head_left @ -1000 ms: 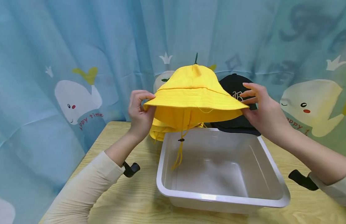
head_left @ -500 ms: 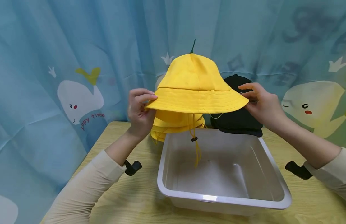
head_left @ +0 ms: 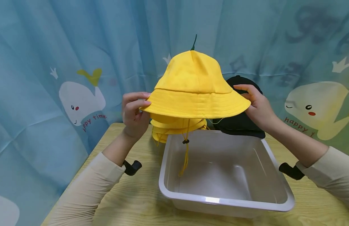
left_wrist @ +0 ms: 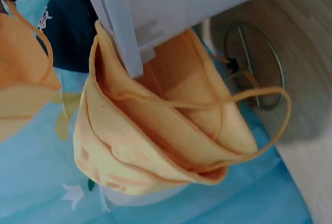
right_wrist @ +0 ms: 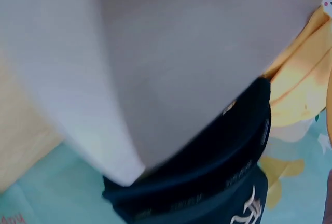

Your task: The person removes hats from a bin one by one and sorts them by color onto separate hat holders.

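Observation:
A yellow bucket hat [head_left: 197, 78] with a green stem on its crown is held up above the back of a white bin. My left hand [head_left: 134, 114] pinches its brim at the left, thumb hidden behind. At the right end of the brim, my right hand [head_left: 257, 108] pinches the edge. A yellow drawstring [head_left: 186, 157] with a dark toggle dangles from the hat in front of the bin's inside. Behind, more yellow hats [head_left: 174, 129] are stacked, partly covered by the held one; the left wrist view shows their openings and a loose cord [left_wrist: 282, 115].
The white bin [head_left: 219, 199] stands on a wooden table [head_left: 129, 197]. Black caps [head_left: 236, 124] are behind its right back corner; the right wrist view shows a black cap [right_wrist: 207, 182] against the bin. A blue curtain [head_left: 120, 37] hangs behind everything.
The hat's crown has risen and its brim has tipped down, hiding the underside. My left hand has shifted slightly left, the right hand a little too. The drawstring has swung to and fro.

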Demonstrator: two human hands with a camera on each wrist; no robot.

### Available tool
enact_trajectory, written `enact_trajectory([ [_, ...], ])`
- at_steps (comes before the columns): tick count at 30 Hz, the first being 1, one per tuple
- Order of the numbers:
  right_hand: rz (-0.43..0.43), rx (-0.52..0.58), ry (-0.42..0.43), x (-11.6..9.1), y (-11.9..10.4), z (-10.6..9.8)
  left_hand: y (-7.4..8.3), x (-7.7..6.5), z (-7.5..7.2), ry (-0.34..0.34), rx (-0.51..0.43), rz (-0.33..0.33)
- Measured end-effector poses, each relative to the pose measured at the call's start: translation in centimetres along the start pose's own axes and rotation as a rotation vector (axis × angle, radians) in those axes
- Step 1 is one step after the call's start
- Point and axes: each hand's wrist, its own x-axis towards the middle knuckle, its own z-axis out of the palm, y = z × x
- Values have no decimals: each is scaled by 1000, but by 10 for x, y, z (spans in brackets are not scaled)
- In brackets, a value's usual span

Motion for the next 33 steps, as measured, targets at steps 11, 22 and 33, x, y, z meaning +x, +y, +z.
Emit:
enact_trajectory([
  [11,-82,109,411,9,-7,-6,-17,13,-33,-317,193,100],
  [22,-338,193,681,44,-37,-15,-39,57,-31,-128,422,-207],
  [33,-475,563,767,102,-75,-14,-58,124,-12,109,476,-283],
])
